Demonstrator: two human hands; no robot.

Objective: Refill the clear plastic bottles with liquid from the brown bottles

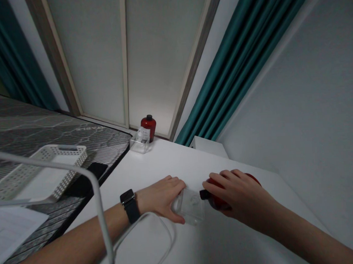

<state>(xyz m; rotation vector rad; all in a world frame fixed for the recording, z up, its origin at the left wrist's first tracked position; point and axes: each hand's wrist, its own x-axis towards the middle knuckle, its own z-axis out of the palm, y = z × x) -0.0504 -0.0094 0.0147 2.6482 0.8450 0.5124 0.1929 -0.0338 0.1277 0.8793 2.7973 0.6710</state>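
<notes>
Left grip is closed around the near side of a clear plastic box, and right grip is clamped over a red bottle that lies on its side. Both are near the middle of the white worktop. The bottle's black cap points at 9 o'clock and sits just beside the box. I can't tell if they touch. The two grips are close, with only the box and cap between them.

A black watch is on the left wrist. A white cord lies on the worktop at 7 o'clock from the box. At 11 o'clock, far off by the back corner, an upright red bottle stands just behind a small clear box with white paper in it.

The worktop's left edge runs along a gray patterned bed. A white basket tray and a black phone are on the bed, past that edge. A thin white bar curves above the left arm. The right edge of the worktop meets a pale wall. There is wide white worktop between the hands and the back corner.
</notes>
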